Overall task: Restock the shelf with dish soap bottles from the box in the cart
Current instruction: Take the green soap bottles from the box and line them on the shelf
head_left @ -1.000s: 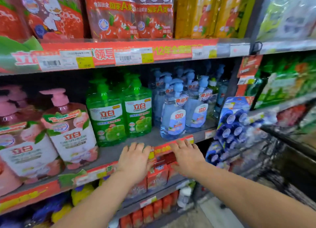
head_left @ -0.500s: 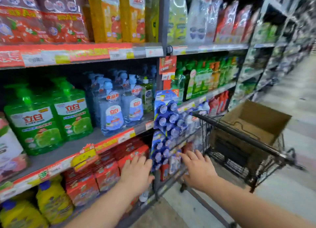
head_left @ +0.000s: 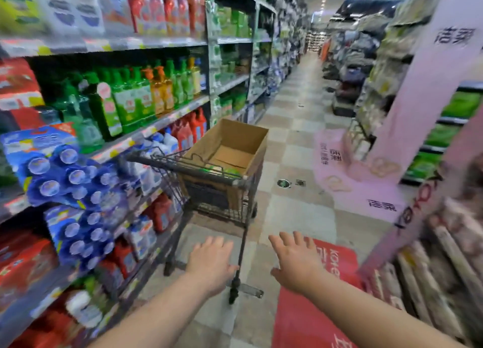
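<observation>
Both hands, left (head_left: 211,265) and right (head_left: 296,262), reach out with loose fingers, holding nothing, below the cart (head_left: 209,180) with its box (head_left: 235,144) mid-frame.

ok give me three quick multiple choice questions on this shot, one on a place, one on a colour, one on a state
1. Where does the cardboard box sit?
A on the floor
B in the cart
C on a shelf

2. What colour is the floor mat nearest the right hand?
A red
B blue
C yellow

3. How are the left hand and the right hand?
A both grip the cart
B one holds a bottle
C both open, holding nothing

Answers:
1 B, the cart's wire sides surround the box.
2 A, the mat is plainly red.
3 C, the fingers are spread and grasp nothing.
</observation>
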The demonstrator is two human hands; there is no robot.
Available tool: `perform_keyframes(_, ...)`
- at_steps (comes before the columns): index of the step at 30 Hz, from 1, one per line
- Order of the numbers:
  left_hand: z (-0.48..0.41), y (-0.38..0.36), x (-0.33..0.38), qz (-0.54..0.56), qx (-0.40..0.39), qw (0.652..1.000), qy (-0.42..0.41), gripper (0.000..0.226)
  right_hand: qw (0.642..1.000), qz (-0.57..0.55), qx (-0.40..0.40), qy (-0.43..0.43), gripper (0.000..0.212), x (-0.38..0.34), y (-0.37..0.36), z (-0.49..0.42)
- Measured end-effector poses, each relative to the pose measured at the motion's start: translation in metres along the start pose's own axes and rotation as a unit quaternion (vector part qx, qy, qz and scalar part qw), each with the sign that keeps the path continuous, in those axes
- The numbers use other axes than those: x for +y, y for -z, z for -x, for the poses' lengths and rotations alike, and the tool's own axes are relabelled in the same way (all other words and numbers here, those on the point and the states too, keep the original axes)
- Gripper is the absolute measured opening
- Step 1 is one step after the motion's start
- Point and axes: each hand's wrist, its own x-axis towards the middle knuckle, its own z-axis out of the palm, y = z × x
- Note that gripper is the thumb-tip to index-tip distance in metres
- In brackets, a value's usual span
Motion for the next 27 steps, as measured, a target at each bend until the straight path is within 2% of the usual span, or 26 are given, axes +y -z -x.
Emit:
perform_keyframes(8, -0.083, -0.011, 0.09, -0.016, -0.028, 0.995, -0.097, 0.051, 0.995, -0.042, -0.001, -0.088, 0.075, 0.094, -0.025, -0.009)
perform_keyframes(15, -0.204, -0.021, 0.131, -0.018, -0.017, 0.986, -0.165, 0.049, 0.988, -0.052, 0.017, -0.143, 0.063, 0.166, -0.018, -0.075)
perform_keyframes(22, -0.342, 0.007, 0.137, -0.004, -0.005, 0.984, -0.177, 0.051, 0.982, -0.061, 0.001, -0.177, 0.064, 0.226, 0.012, -0.177)
perform_keyframes(27, -0.403, 0.005, 0.133, -0.012, -0.016, 0.986, -0.168, 0.05, 0.982, -0.074, -0.012, -0.171, 0.062, 0.253, 0.013, -0.24)
